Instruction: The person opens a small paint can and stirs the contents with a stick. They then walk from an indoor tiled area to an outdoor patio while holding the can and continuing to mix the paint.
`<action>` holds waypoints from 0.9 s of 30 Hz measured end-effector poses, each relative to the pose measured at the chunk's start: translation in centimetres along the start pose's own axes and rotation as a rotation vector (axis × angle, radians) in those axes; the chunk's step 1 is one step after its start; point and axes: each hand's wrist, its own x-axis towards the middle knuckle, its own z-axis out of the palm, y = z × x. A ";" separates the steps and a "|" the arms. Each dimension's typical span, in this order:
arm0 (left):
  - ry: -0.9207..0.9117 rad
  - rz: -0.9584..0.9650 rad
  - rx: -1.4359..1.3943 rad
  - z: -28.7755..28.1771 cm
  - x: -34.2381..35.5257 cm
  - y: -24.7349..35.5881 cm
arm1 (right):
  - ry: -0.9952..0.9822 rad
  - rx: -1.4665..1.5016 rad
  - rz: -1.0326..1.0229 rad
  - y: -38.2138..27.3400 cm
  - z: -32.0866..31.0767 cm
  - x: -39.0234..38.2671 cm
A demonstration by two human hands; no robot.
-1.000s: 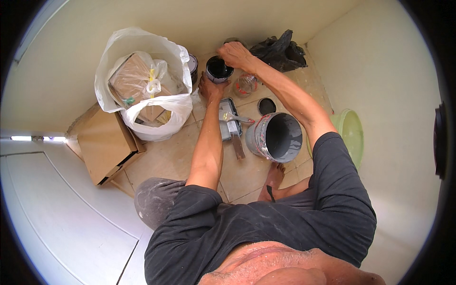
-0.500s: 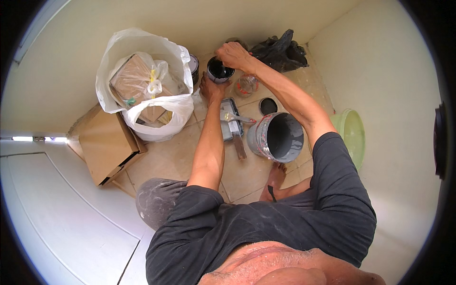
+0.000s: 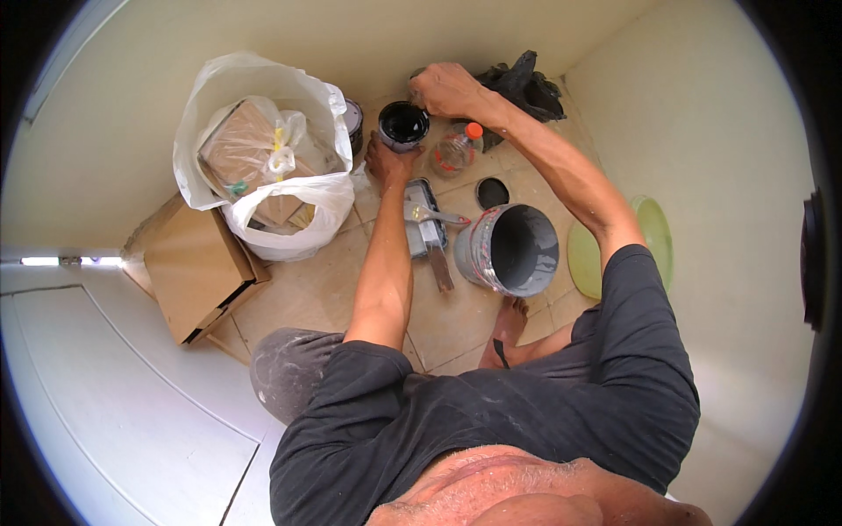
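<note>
While left hand point(image 3: 388, 163) grips dark can point(image 3: 403, 145), presumably steadying it, right hand point(image 3: 445, 90) curls beside far-right rim, fingers' load hidden, cannot tell; brush point(image 3: 434, 215) spans tray point(image 3: 421, 191), likely sparing floor point(image 3: 303, 302).

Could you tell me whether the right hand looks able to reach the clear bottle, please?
Probably yes: the clear bottle is near the right hand, its orange cap uncovered and nothing visibly between, though whether that hand is free is unclear.

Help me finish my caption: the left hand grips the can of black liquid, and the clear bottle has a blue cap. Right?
The head view shows an orange cap on the clear bottle, not blue; the left hand does grip the can.
</note>
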 end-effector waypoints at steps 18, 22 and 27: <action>0.013 -0.004 0.024 -0.2 -0.2 0.4 | -0.115 -0.172 0.061 -0.3 -7.7 0.7; 0.016 0.012 0.025 -0.3 -0.4 0.4 | -0.083 -0.098 0.059 0.0 -7.9 0.7; 0.023 0.012 0.032 -0.2 -0.3 0.3 | -0.035 -0.108 0.040 -0.2 -8.4 0.7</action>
